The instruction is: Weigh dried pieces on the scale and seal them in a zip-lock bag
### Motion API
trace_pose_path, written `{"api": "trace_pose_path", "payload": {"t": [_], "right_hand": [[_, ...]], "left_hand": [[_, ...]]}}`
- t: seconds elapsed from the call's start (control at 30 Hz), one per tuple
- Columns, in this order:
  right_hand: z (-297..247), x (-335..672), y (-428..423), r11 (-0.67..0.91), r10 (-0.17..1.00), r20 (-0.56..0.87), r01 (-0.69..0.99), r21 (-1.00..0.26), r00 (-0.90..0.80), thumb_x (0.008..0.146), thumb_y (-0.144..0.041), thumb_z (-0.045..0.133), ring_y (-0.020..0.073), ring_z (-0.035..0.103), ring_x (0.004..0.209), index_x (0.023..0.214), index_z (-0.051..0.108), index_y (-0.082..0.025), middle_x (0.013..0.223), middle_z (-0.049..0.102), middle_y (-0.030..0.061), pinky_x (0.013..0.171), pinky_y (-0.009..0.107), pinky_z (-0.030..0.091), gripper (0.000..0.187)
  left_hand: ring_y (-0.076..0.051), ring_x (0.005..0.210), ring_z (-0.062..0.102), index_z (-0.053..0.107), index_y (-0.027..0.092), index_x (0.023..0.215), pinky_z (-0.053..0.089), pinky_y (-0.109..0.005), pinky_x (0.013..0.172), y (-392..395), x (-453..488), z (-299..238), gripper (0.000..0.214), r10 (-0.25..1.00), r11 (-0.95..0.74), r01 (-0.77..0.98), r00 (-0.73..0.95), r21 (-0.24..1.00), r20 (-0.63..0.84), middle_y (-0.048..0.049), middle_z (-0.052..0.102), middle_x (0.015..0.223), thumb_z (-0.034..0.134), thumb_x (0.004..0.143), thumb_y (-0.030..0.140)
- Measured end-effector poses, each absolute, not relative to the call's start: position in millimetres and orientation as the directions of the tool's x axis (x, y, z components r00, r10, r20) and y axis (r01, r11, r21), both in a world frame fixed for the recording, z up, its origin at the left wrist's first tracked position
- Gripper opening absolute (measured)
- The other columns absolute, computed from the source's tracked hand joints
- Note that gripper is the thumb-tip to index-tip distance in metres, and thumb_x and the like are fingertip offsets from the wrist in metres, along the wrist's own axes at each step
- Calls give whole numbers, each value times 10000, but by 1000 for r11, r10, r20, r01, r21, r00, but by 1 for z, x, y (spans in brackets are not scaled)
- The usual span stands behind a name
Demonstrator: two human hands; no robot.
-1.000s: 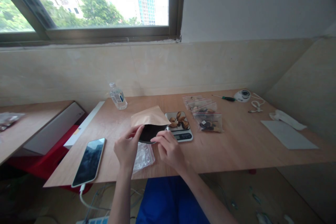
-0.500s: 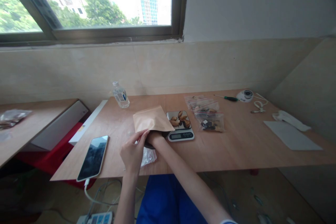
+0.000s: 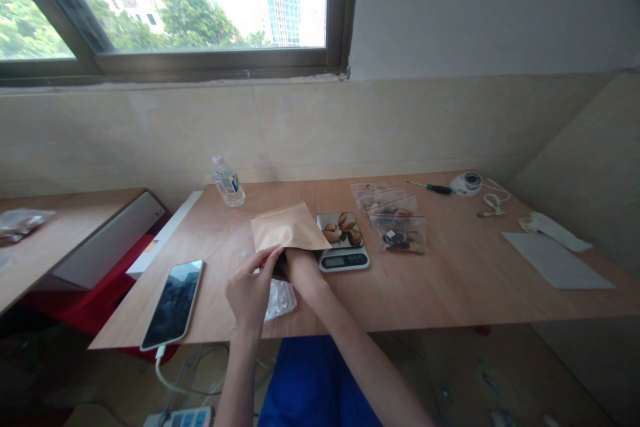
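A brown paper bag (image 3: 287, 227) lies on the wooden table with its mouth toward me. My left hand (image 3: 250, 280) pinches the edge of that mouth between thumb and fingers. Inside the opening is my right hand (image 3: 303, 270); its fingers are hidden in the bag, so their grip does not show. Just right of the bag sits a small white kitchen scale (image 3: 345, 261), with several brown dried pieces (image 3: 343, 230) on its plate. Under my wrists lies a clear plastic zip bag (image 3: 281, 300).
A phone (image 3: 173, 307) on a cable lies at the front left, and a water bottle (image 3: 229, 183) stands behind it. Several filled zip bags (image 3: 400, 233) are right of the scale. Farther right are a screwdriver (image 3: 440, 189), a white camera (image 3: 466, 183) and a white sheet (image 3: 555, 263).
My right hand has drawn back slightly out of the bag, so more of its back and wrist shows. My left hand keeps its pinch on the bag's edge.
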State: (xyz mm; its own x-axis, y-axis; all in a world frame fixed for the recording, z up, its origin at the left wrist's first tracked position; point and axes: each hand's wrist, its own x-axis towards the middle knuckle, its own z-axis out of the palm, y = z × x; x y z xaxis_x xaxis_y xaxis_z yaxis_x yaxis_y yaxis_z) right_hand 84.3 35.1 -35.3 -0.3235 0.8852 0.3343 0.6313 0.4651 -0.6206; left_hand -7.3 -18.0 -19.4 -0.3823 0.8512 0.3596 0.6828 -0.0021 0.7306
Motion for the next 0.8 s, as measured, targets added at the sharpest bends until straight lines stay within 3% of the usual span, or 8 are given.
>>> {"api": "trace_pose_path", "payload": {"t": [0.1,0.17,0.37,0.5,0.6,0.7,0.8], "right_hand": [[-28,95,17,308,950,148,744,-593,-275,881,-139,475,267,661,872,1025,655,-123,929,697,166,753,341,497,231],[-24,102,7,288,955,122,754,-591,-269,881,-133,468,252,666,861,1008,664,-140,919,704,150,735,316,496,234],[-21,117,-7,375,925,258,569,-732,-278,859,-126,522,200,630,947,983,670,-189,967,696,76,842,300,476,203],[-8,140,-18,419,904,358,326,-847,-233,849,-183,553,156,643,862,985,669,-220,955,694,27,790,272,506,182],[4,171,-9,489,871,462,190,-852,-170,860,-264,546,158,642,890,989,667,-224,980,687,31,798,277,511,182],[0,203,27,499,849,528,286,-818,31,866,-309,530,171,630,906,1018,656,-212,1020,663,56,800,294,502,220],[-19,223,73,466,838,546,541,-700,-16,857,-246,530,175,602,924,966,681,-197,979,638,64,830,301,467,193]], "left_hand": [[-161,783,678,730,321,883,452,-217,638,-17,-9,-19,242,860,-12,673,-370,739,351,51,740,834,568,789,474],[-152,797,675,727,325,885,451,-212,658,-16,-9,-18,228,858,-19,663,-373,749,352,60,738,853,568,793,461],[-152,760,670,726,327,884,446,-214,652,-14,-10,-16,225,857,-10,666,-379,746,349,60,737,834,571,790,460],[-161,743,674,725,322,894,445,-214,631,-14,-13,-16,244,857,2,663,-387,749,341,46,739,821,563,791,474],[-167,732,677,727,316,886,445,-211,607,-12,-17,-14,249,832,9,668,-418,744,364,38,739,794,567,784,478],[-178,709,676,733,304,870,446,-220,607,-9,-22,-11,261,794,40,697,-457,716,400,24,730,729,570,775,484],[-185,698,673,735,304,877,450,-229,613,-5,-25,-8,274,777,71,697,-487,714,398,16,723,706,579,761,497]]}}
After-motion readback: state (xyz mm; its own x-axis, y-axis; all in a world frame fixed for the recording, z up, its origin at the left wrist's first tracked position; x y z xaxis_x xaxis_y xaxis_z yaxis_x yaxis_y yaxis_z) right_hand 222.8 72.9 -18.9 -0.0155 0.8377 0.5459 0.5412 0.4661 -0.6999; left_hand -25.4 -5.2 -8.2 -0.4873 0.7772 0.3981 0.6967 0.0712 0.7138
